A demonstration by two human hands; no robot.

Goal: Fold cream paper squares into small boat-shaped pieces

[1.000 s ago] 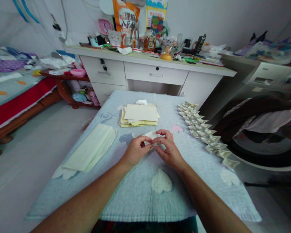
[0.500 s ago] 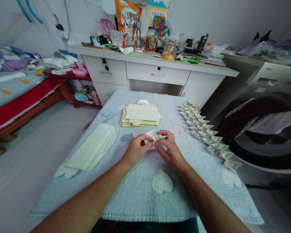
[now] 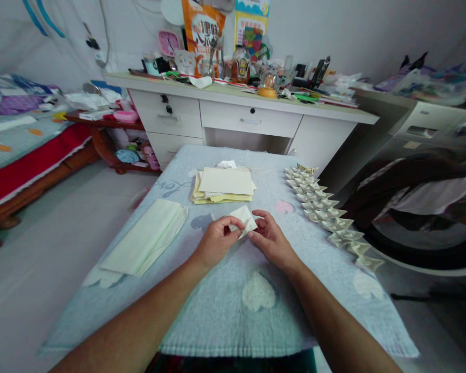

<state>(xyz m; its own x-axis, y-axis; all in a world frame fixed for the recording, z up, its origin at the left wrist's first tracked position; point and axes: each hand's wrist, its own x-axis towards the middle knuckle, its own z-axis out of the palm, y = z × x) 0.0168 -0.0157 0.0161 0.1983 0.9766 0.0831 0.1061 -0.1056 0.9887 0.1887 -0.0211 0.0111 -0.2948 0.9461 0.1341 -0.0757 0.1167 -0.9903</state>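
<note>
Paper (image 3: pixel 247 216) newly angled (fingers (image 3: pixel 234 221) over part)

A second ago the fingertips of both hands met over the small folded paper (image 3: pixel 244 213) and hid most of it; now the right hand (image 3: pixel 271 239) has drawn a little away from the left hand (image 3: pixel 219 237), leaving a gap between their fingertips, and more of the pale sheet shows. Since half a second ago the paper has turned cornerwise, one corner pointing away from the person and another toward the right hand. The right fingers, then reaching over its near part, have pulled back to its right corner.
</note>
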